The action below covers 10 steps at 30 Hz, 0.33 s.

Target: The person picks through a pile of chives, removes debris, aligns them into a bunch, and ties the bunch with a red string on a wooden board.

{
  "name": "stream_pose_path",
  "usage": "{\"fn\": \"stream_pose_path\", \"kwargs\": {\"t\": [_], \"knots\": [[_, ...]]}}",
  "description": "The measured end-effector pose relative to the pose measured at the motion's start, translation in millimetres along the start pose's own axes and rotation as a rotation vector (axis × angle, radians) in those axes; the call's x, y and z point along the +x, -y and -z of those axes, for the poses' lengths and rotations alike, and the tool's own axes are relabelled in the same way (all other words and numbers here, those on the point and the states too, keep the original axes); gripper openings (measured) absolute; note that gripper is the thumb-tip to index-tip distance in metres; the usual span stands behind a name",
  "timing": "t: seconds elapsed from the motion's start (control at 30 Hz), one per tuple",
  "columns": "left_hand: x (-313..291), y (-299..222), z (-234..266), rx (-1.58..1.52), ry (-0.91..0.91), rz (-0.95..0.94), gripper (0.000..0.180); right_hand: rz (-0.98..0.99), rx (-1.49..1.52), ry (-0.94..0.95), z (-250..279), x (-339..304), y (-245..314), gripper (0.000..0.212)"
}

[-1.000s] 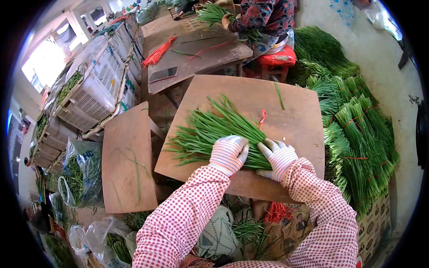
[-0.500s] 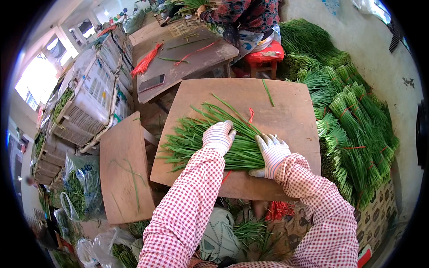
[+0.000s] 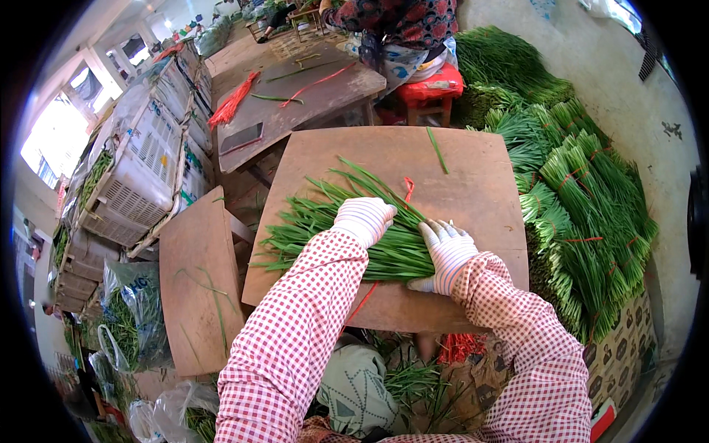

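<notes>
A loose bundle of garlic chives (image 3: 317, 229) lies across the wooden board (image 3: 473, 184), leaf tips to the left. My left hand (image 3: 364, 220), in a striped white glove, is closed over the middle of the bundle; the chives under its fingers are partly hidden. At the right end my right hand (image 3: 449, 255), gloved alike, clasps the bundle, thumb on the near side and fingers on the far side. A red tie (image 3: 362, 303) pokes out from beneath the bundle at the near side, and its other end shows beyond it.
Tied chive bundles (image 3: 583, 199) are heaped against the wall on the right. Another table (image 3: 325, 88) ahead carries a phone (image 3: 241, 137) and red ties (image 3: 235, 101). A person (image 3: 406, 22) sits beyond it by a red stool (image 3: 432, 85). White crates (image 3: 140, 173) are stacked left.
My left hand has curled more tightly over the chives, its fingertips turning under. The right hand keeps its place at the bundle's end. The whole view has shifted slightly.
</notes>
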State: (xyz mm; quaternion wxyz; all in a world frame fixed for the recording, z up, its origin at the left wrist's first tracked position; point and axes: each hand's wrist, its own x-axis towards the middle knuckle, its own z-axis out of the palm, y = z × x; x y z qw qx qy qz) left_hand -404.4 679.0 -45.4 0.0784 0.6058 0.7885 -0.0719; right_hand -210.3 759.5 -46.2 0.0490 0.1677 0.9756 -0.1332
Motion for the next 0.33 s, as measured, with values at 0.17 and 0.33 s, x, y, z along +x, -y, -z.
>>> {"fn": "stream_pose_path", "kwargs": {"t": [0.17,0.33], "knots": [[7,-8,7,0.121,0.035,-0.035,0.018,0.003,0.01,0.009,-3,1,2,0.105],[-2,-19,16,0.159,0.017,-0.049,0.02,0.031,0.025,-0.007,-7,1,-2,0.105]]}}
